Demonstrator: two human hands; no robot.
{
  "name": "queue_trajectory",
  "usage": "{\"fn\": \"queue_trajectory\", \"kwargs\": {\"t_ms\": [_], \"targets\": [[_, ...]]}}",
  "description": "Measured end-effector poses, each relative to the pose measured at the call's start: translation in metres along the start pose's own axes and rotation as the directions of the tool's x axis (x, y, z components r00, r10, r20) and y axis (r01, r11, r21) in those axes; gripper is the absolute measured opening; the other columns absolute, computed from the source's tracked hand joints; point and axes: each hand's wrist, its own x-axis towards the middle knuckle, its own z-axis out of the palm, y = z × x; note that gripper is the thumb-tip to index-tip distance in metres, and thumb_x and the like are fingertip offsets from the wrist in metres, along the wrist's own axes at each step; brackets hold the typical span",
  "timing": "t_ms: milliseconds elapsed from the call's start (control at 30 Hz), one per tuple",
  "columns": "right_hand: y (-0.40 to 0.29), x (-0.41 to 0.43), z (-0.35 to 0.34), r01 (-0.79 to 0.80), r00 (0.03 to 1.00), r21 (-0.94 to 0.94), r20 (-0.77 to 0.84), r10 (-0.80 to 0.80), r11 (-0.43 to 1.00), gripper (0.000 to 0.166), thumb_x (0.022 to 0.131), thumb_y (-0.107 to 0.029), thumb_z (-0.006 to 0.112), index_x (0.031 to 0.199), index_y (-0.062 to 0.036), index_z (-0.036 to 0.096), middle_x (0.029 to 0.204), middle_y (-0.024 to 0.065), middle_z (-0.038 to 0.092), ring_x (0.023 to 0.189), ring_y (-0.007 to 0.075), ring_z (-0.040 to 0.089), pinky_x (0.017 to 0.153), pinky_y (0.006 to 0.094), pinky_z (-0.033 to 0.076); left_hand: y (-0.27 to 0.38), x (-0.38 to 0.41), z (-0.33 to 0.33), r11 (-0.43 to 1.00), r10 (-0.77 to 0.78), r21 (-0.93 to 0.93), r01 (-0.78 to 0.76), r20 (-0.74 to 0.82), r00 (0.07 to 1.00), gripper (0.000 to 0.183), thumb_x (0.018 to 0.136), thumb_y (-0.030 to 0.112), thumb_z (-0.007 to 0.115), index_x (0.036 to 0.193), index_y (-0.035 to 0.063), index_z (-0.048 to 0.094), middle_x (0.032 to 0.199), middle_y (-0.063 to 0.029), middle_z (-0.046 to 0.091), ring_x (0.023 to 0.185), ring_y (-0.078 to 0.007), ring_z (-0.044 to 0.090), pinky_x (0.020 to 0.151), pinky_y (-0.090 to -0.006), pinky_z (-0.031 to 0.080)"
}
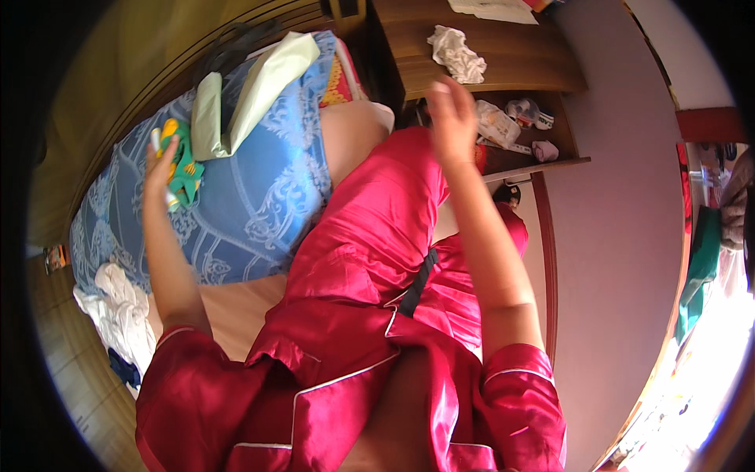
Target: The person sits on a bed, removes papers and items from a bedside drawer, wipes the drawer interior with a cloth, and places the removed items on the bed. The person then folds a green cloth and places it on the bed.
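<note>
My left hand (158,168) is over the left part of the bed, against a crumpled green and yellow cloth (187,171) with white parts. Whether its fingers grip the cloth cannot be told. My right hand (453,121), slightly blurred, is raised in front of the wooden drawer unit and holds nothing visible. It is just below a crumpled white cloth (457,54) on the unit's top. A long pale green folded piece (268,76), of fabric or sheet material, lies bent in a V on the blue patterned bedcover (248,200).
An open drawer (566,127) holds plastic packages and small items. Papers (495,9) lie on the wooden top (407,35). White clothing (121,307) lies at the bed's lower left. Dark straps (227,53) rest near the headboard. A mauve wall (613,206) stands at right.
</note>
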Motion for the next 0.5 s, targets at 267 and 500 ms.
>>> {"fn": "queue_trajectory", "kwargs": {"t_ms": [267, 500], "targets": [[0.049, 0.084, -0.239, -0.453, 0.732, 0.164, -0.493, 0.47, 0.876, 0.062, 0.075, -0.054, 0.059, 0.122, -0.0177, 0.042, 0.116, 0.0031, 0.046, 0.102, 0.0219, 0.043, 0.086, 0.0514, 0.031, 0.143, -0.098, -0.006, 0.731, 0.657, 0.313, -0.606, -0.563, 0.502, 0.059, 0.081, 0.038, 0.058, 0.119, -0.0051, 0.045, 0.12, -0.0201, 0.049, 0.11, -0.0288, 0.048, 0.094, -0.0353, 0.037], [0.077, 0.157, -0.29, -0.649, 0.64, -0.12, -0.619, 0.454, 0.751, 0.097, 0.064, -0.061, 0.066, 0.138, -0.0115, 0.025, 0.13, 0.0189, 0.037, 0.106, 0.0244, 0.048, 0.065, 0.0308, 0.047, 0.244, -0.265, 0.288, 0.801, 0.524, -0.593, -0.08, 0.631, 0.572, 0.058, 0.077, 0.026, 0.068, 0.122, -0.0013, 0.043, 0.119, -0.0185, 0.05, 0.108, -0.0267, 0.051, 0.087, -0.0351, 0.044]]}}
